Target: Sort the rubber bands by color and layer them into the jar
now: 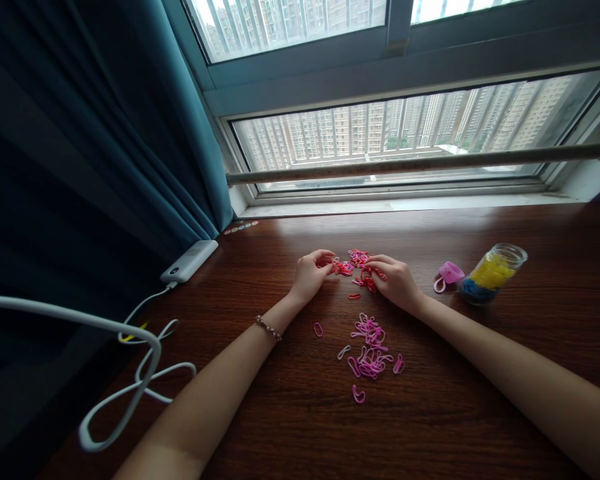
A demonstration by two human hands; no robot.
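Note:
A mixed pile of red and pink paper-clip-like loops (359,259) lies on the dark wooden surface between my hands. My left hand (313,272) touches the pile's left side, its fingers curved and apart. At the right side, my right hand (391,280) has its fingers bent down over red loops; its fingertips are partly hidden, so any grip is unclear. Nearer to me lies a heap of pink loops (371,362), with a few single ones around it. One red loop (355,297) sits just below the mixed pile.
On the right, a glass jar (495,272) with yellow and blue contents stands beside a pink lid with a loop (450,272). A white power bank (189,261) with a cable (153,347) lies left, by the blue curtain (180,133). The window is behind.

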